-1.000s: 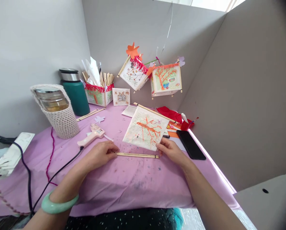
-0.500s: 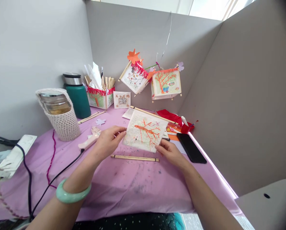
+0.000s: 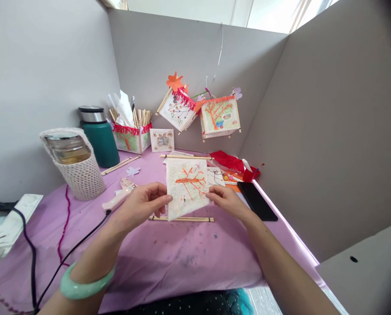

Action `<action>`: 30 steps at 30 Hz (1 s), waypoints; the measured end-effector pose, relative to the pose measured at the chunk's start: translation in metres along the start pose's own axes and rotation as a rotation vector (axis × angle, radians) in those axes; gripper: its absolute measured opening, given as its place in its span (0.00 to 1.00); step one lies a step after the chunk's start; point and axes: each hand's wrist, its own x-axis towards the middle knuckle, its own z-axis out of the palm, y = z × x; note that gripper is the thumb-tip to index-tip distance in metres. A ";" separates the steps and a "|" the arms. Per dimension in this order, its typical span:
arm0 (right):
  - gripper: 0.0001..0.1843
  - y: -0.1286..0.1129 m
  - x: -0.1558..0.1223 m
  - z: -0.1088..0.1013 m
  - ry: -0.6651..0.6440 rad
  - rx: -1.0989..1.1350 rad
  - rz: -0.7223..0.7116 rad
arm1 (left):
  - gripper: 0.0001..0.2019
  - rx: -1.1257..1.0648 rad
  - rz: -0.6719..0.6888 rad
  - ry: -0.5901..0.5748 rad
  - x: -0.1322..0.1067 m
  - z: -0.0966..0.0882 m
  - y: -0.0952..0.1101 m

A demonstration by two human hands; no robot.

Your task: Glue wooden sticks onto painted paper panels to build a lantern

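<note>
I hold a square paper panel (image 3: 186, 186) painted with an orange tree, with a wooden stick (image 3: 182, 156) fixed along its top edge. My left hand (image 3: 139, 205) pinches its left edge and my right hand (image 3: 226, 201) pinches its right edge, so the panel stands almost upright above the table. A pair of thin wooden sticks (image 3: 185, 218) lies flat on the purple tablecloth (image 3: 182, 258) just under the panel's lower edge. A green bangle sits on my left wrist.
A pink glue gun (image 3: 118, 197) with a black cord lies left of my hands. Behind stand a crochet-covered jar (image 3: 74, 164), a green flask (image 3: 99, 135) and a box of sticks (image 3: 131, 131). Two paper lanterns (image 3: 200, 111) hang at the back. A black phone (image 3: 256, 200) lies at the right.
My left hand left the sticks on the table and took the panel's left edge. Both hands then turned the panel squarer and lifted it more upright.
</note>
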 end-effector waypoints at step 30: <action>0.15 -0.069 -0.016 0.013 0.354 -0.143 -0.207 | 0.08 0.674 0.500 0.596 0.006 0.032 0.009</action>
